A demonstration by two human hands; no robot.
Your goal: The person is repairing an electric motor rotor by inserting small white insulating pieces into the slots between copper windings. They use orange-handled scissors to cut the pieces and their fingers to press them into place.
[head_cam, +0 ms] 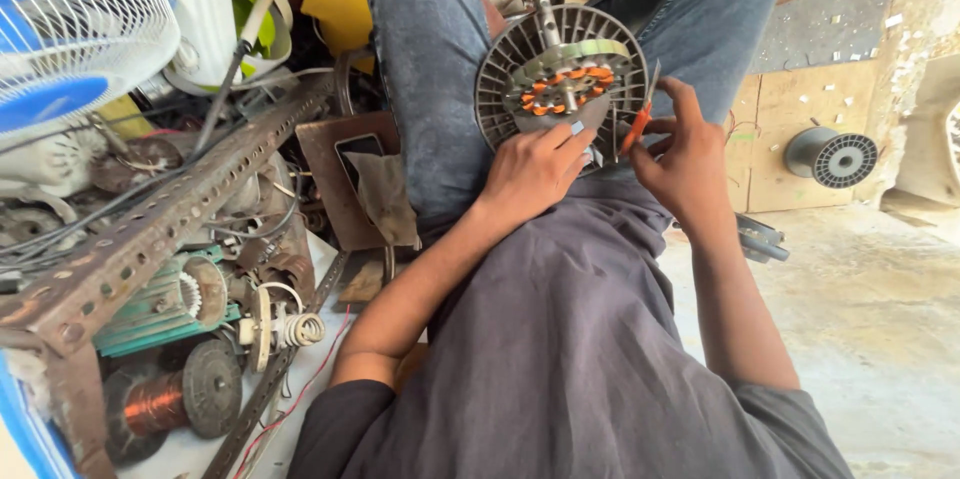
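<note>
A cluttered repair corner surrounds the person: a rusty slotted rail (150, 229) and copper-wire spool (165, 401) lie well left of the hands. The left hand (535, 174) grips the round motor stator (560, 74) from below; steadying it firmly suits the right hand (685, 159), clasping orange-handled scissors (638, 124) at its rim.

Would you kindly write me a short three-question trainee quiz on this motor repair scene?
1. True or false: the left hand steadies the round fan motor resting on the lap.
2. Which hand holds the orange-handled tool? A) left B) right
3. Fill in: the motor's copper windings look ____ in colour.

Key: 1 true. 2 B, the right hand. 3 orange.
</note>
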